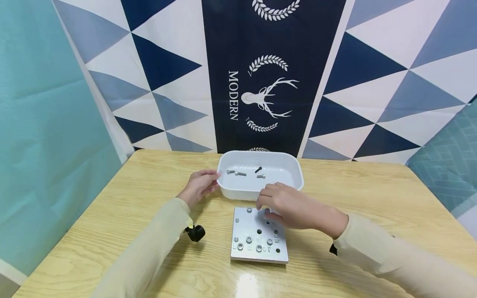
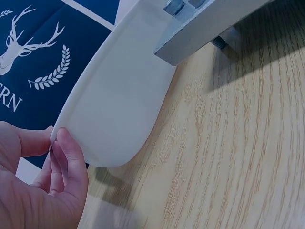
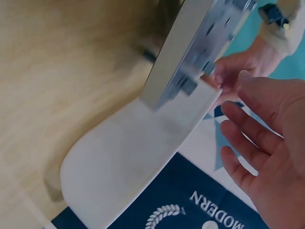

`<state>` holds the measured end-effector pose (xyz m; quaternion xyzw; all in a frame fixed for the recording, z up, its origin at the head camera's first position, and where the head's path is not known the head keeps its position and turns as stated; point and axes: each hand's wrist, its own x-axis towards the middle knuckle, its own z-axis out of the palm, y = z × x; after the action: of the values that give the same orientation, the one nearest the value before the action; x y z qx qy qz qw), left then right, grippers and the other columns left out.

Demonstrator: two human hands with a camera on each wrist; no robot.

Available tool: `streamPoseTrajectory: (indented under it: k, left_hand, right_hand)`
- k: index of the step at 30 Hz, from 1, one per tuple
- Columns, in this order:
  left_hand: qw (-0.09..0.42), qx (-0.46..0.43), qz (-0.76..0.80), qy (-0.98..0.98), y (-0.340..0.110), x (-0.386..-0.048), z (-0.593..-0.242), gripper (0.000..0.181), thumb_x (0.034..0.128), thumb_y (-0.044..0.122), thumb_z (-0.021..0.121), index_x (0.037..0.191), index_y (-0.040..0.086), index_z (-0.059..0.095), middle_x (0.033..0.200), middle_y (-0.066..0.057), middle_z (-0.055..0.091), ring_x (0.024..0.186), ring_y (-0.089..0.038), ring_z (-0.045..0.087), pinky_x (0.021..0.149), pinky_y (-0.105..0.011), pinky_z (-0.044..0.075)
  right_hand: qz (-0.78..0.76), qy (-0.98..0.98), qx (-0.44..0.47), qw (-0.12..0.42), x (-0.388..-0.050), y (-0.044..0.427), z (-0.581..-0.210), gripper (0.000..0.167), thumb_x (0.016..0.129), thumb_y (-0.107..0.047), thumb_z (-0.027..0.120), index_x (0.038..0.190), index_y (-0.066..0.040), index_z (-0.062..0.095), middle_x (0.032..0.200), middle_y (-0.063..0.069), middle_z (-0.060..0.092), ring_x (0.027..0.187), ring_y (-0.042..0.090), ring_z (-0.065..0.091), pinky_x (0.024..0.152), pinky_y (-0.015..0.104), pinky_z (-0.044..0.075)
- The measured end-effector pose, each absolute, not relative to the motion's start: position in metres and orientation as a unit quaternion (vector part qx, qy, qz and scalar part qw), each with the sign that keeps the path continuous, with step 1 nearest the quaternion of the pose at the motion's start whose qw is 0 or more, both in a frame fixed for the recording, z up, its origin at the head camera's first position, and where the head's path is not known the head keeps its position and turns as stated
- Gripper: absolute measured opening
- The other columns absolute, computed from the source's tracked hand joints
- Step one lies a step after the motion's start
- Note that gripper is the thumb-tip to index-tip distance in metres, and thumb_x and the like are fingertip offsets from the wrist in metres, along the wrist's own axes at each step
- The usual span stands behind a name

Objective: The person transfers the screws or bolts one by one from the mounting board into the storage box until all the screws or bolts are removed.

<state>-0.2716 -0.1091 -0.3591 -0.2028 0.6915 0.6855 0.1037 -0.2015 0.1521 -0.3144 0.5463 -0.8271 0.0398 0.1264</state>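
My left hand [image 1: 201, 184] pinches the left rim of a white plastic tray [image 1: 242, 194], thumb on one side of the wall and fingers on the other in the left wrist view. Inside the tray lie several loose socket-head screws, among them a black screw [image 1: 258, 169] and a silver one [image 1: 240, 174]. In front of it a silver metal plate [image 1: 245, 227] carries several socket-head screws and bare holes. Above the plate's far right part hovers my right hand [image 1: 287, 205], its fingers loosely bent and nothing between them in the right wrist view.
All this stands on a light wooden table [image 1: 149, 215]. Behind the tray hangs a patterned cloth [image 1: 223, 82] with triangles and a deer print. A teal sheet [image 1: 44, 124] borders the table's left side. Screw ends stick out beneath the plate in the left wrist view.
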Motion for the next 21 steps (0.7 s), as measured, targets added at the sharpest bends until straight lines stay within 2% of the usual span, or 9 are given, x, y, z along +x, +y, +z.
streamPoseTrajectory:
  k: [4, 9, 21]
  left_hand:
    - [0.1, -0.202, 0.688, 0.69, -0.11, -0.274, -0.356, 0.032, 0.0918, 0.014, 0.065, 0.123, 0.007, 0.059, 0.108, -0.009, 0.062, 0.074, -0.008, 0.058, 0.073, -0.019, 0.054]
    - [0.096, -0.199, 0.69, 0.689, -0.11, -0.276, -0.354, 0.034, 0.0923, 0.015, 0.064, 0.125, 0.007, 0.058, 0.11, -0.009, 0.061, 0.078, -0.009, 0.058, 0.071, -0.016, 0.054]
    - [0.102, -0.2, 0.69, 0.689, -0.109, -0.272, -0.363, 0.034, 0.0924, 0.015, 0.064, 0.125, 0.007, 0.058, 0.116, -0.01, 0.059, 0.085, -0.012, 0.058, 0.073, -0.017, 0.054]
  right_hand:
    - [0.035, -0.825, 0.551, 0.121, -0.188, 0.151, -0.314, 0.02, 0.082, -0.021, 0.076, 0.098, -0.018, 0.066, 0.095, -0.008, 0.066, 0.093, 0.009, 0.057, 0.088, 0.03, 0.052]
    - [0.023, -0.816, 0.566, 0.116, -0.171, 0.15, -0.315, 0.022, 0.081, -0.025, 0.077, 0.099, -0.019, 0.066, 0.094, -0.009, 0.067, 0.091, 0.007, 0.057, 0.084, 0.027, 0.051]
    - [0.022, -0.79, 0.596, 0.141, -0.147, 0.148, -0.331, 0.019, 0.079, -0.019, 0.075, 0.093, -0.021, 0.063, 0.086, -0.012, 0.059, 0.082, 0.005, 0.05, 0.075, 0.022, 0.045]
